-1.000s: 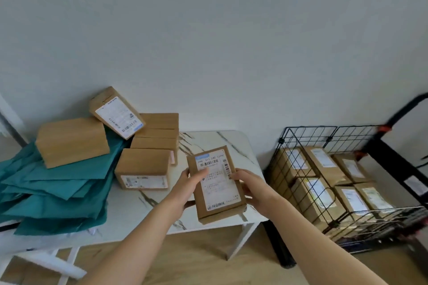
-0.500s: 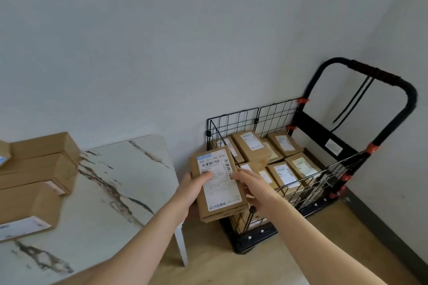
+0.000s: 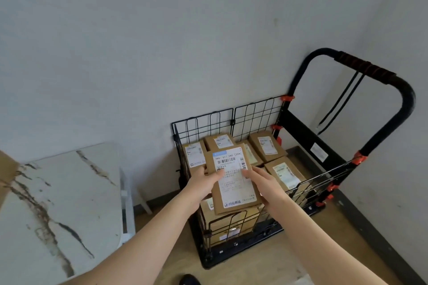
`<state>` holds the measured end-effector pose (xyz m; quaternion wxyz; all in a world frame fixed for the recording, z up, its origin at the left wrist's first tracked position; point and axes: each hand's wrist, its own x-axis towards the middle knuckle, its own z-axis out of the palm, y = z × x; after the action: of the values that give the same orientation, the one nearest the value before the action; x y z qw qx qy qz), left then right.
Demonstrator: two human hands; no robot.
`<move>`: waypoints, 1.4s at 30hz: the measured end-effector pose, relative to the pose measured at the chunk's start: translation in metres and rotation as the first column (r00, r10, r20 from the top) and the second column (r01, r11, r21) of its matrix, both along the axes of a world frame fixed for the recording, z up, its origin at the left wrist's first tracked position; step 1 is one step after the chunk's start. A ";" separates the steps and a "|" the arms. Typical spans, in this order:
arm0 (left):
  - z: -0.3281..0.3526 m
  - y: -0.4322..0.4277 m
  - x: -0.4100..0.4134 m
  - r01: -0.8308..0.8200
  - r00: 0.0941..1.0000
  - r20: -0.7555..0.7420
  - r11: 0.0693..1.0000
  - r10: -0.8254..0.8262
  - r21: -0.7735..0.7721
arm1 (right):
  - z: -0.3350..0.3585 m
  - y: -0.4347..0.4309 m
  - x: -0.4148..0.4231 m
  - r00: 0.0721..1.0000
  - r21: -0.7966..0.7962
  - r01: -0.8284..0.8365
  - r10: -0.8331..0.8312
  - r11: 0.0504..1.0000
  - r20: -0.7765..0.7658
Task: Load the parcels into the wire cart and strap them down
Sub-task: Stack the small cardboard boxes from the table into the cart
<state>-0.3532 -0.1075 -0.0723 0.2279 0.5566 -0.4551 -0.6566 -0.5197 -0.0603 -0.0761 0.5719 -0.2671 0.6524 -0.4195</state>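
A brown cardboard parcel (image 3: 234, 183) with a white shipping label is held over the black wire cart (image 3: 234, 113). My left hand (image 3: 203, 184) grips its left edge, thumb on the label. My right hand (image 3: 266, 186) grips its right edge. Several labelled parcels (image 3: 266, 148) lie inside the cart below and behind the held one. A black strap (image 3: 340, 102) hangs from the cart's black handle (image 3: 368, 69) at the right.
A white marble-patterned table (image 3: 58, 196) stands to the left of the cart, with a brown box corner (image 3: 7, 164) at its far left edge. Grey walls close in behind and on the right. Wooden floor shows in front of the cart.
The view has swung right from the table to the cart. Both hands have carried the parcel from above the table to above the cart's near left part.
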 end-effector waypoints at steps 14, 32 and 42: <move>-0.071 -0.121 -0.083 0.020 0.995 0.095 0.982 -0.039 0.190 | -0.062 -0.106 -0.082 0.999 0.280 0.037 -0.025 0.959 -0.045; -0.186 -0.131 -0.126 -0.079 0.928 0.367 0.930 -0.063 0.358 | -0.192 -0.154 -0.113 0.982 0.631 -0.182 0.176 0.754 0.073; -0.208 -0.148 -0.154 0.003 0.839 0.476 0.876 -0.265 0.483 | -0.227 -0.169 -0.132 0.961 0.641 -0.276 0.212 0.716 0.176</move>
<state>-0.5075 -0.2554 -0.2805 -0.0936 0.7189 -0.3685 -0.5820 -0.6514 -0.2288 -0.3035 0.7080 -0.1124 0.6907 -0.0946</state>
